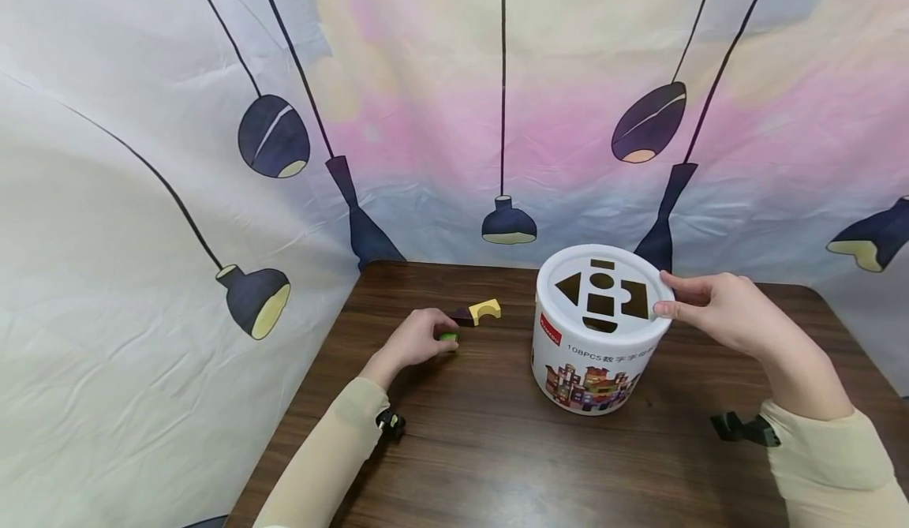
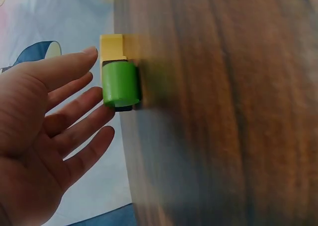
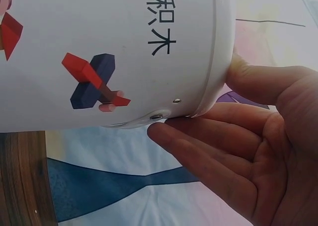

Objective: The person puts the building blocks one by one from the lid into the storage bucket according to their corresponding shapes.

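My left hand reaches over the left part of the table, close to a green block with a rounded face. In the left wrist view its thumb and fingers are spread loosely around that block without gripping it. Behind the green block lie a yellow arch block and a dark block. My right hand holds the white toy-block bucket by its rim, thumb at the lid edge and fingers along the side. Shaped holes, including a triangle and a circle, are cut in its lid.
The bucket stands upright on a dark wooden table, right of centre. A printed cloth with lamp pictures hangs behind the table and along its left side. Black wrist mounts are strapped at both sleeves.
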`<state>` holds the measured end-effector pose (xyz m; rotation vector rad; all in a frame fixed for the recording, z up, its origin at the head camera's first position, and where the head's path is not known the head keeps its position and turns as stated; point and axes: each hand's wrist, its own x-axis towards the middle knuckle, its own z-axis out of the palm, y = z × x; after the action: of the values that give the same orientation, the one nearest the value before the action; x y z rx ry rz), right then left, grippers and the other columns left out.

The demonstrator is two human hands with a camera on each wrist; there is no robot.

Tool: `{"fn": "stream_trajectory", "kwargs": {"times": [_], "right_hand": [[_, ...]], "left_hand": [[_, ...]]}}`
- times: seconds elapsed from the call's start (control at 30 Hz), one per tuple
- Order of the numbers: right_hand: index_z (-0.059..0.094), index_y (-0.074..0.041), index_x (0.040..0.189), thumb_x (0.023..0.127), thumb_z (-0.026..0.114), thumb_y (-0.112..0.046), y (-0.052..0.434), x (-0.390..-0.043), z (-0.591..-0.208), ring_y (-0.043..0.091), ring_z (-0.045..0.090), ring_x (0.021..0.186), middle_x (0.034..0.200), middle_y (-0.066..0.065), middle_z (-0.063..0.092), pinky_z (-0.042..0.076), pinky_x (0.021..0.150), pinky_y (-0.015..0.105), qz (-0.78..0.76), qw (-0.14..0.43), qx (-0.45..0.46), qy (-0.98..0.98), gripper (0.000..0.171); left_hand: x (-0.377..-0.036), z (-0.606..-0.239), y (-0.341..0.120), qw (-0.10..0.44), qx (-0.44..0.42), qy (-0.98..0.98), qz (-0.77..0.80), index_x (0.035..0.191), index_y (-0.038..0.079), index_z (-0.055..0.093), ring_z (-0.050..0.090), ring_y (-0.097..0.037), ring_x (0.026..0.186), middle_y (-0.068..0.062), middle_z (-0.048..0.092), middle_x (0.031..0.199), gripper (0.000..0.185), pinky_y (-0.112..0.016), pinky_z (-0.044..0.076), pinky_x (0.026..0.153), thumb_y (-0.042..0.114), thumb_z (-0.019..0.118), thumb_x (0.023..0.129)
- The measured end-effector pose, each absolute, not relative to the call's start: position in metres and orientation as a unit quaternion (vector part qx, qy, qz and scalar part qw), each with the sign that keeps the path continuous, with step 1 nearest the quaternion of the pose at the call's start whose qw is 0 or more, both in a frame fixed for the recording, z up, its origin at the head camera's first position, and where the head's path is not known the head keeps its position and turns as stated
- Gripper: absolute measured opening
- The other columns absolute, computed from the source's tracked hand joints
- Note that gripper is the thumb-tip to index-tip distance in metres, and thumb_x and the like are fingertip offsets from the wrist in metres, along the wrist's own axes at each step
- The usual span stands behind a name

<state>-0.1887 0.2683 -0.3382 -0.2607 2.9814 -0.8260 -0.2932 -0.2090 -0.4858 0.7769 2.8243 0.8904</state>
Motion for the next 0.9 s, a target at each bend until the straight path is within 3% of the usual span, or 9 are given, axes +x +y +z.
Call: {"fn": "stream_trajectory", "kwargs": {"times": [0.53, 0.9], "right_hand": [[0.050, -0.004, 0.157, 0.101, 0.071, -0.056, 0.2691, -0.1896, -0.3380, 0.055, 0.054, 0.134, 0.142, 0.031, 0.059, 0.050, 0.097, 0.070, -0.267, 0.022, -0.080, 0.960, 0.079], [0.052, -0.004, 0.156, 0.100, 0.072, -0.056, 0.2666, -0.1883, -0.3364, 0.054, 0.054, 0.135, 0.141, 0.030, 0.061, 0.049, 0.099, 0.071, -0.270, 0.021, -0.080, 0.959, 0.079]], "left_hand": [[-0.2936, -0.4902, -0.2054, 0.057, 0.232, 0.937, 0.255, 0.116, 0.007, 0.083, 0.063, -0.012, 0.084, -0.002, 0.075, 0.103, 0.026, -0.037, 0.057, 0.080, 0.011, 0.088, 0.091], [-0.2916, -0.4907, -0.2026, 0.091, 0.207, 0.943, 0.245, 0.120, 0.006, 0.081, 0.069, -0.018, 0.096, -0.007, 0.076, 0.113, 0.030, -0.035, 0.057, 0.080, 0.013, 0.087, 0.092]]}}
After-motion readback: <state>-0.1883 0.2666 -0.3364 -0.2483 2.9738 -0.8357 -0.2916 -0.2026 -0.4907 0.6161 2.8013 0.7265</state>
